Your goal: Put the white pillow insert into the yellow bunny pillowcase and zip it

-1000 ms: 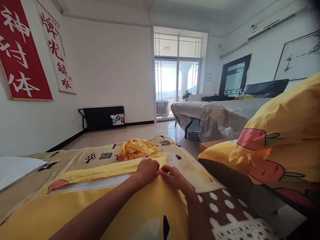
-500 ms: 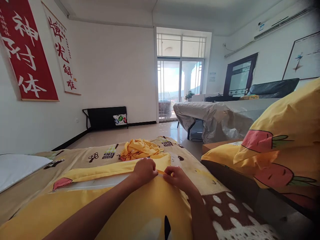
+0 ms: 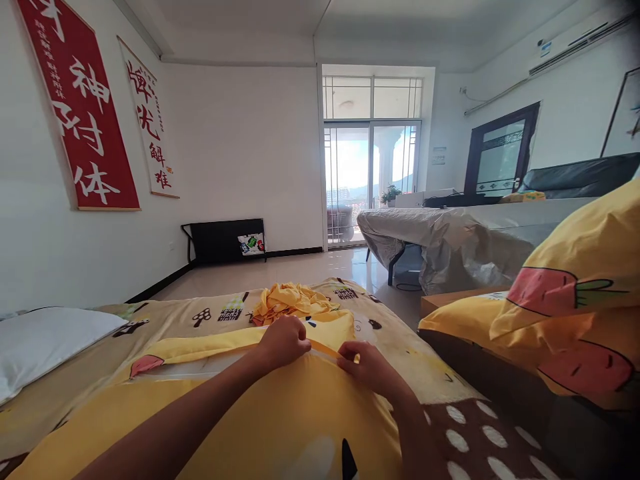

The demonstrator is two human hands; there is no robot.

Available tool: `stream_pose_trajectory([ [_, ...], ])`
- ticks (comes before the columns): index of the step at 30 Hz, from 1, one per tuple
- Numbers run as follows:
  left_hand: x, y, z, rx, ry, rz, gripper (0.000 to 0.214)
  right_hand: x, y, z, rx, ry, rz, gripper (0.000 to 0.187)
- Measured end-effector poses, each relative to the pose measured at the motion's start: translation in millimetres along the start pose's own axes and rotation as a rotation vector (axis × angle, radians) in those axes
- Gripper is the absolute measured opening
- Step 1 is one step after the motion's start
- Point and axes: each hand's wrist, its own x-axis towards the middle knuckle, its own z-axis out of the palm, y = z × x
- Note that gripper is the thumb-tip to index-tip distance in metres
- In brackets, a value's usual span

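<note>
A yellow pillowcase (image 3: 280, 420) with a white pillow showing at its open edge lies on the patterned bed sheet (image 3: 440, 373) in front of me. My left hand (image 3: 283, 341) is closed in a fist on the case's open edge. My right hand (image 3: 367, 365) pinches the same edge a little to the right, and a strip of yellow fabric is stretched taut between the two hands. A crumpled yellow cloth (image 3: 293, 301) lies just beyond my hands.
A white pillow (image 3: 45, 340) lies at the left. Stacked yellow pillows with carrot print (image 3: 570, 300) sit on a wooden stand at the right. Beyond are a covered table (image 3: 450, 237), a black bench (image 3: 223, 240) and glass balcony doors (image 3: 373, 177).
My hands have drawn apart along the pillowcase edge, the right one sliding right. The view has shifted so the room appears further right.
</note>
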Motion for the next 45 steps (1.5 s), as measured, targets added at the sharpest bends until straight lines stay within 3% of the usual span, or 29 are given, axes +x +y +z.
stream_pose_trajectory([
  [3, -2, 3, -3.0, 0.004, 0.014, 0.013, 0.016, -5, -24, 4, -0.111, 0.268, -0.062, 0.024],
  [5, -4, 5, -5.2, 0.007, 0.020, 0.019, 0.015, -7, -43, 12, -0.184, 0.339, -0.134, 0.025],
  [9, -7, 8, -6.9, 0.002, 0.015, 0.025, 0.018, -3, -66, 34, -0.257, 0.234, -0.126, 0.023],
  [14, -9, 5, -3.3, -0.034, 0.020, 0.027, 0.015, 5, -61, 43, -0.245, 0.202, -0.069, 0.022],
  [22, -20, -14, -7.0, -0.121, -0.009, -0.002, 0.018, 1, -53, 28, -0.114, 0.125, -0.098, 0.014],
  [29, -47, -13, -23.3, -0.222, -0.005, 0.037, 0.015, -15, -60, 12, -0.117, 0.048, -0.157, 0.014],
  [36, -89, -8, -20.1, 0.004, 0.185, 0.275, 0.019, -32, -76, 4, -0.157, 0.031, -0.236, 0.015],
  [45, -111, -5, -24.3, 0.084, 0.164, 0.195, 0.017, -53, -92, -10, -0.232, -0.042, -0.310, 0.017],
])
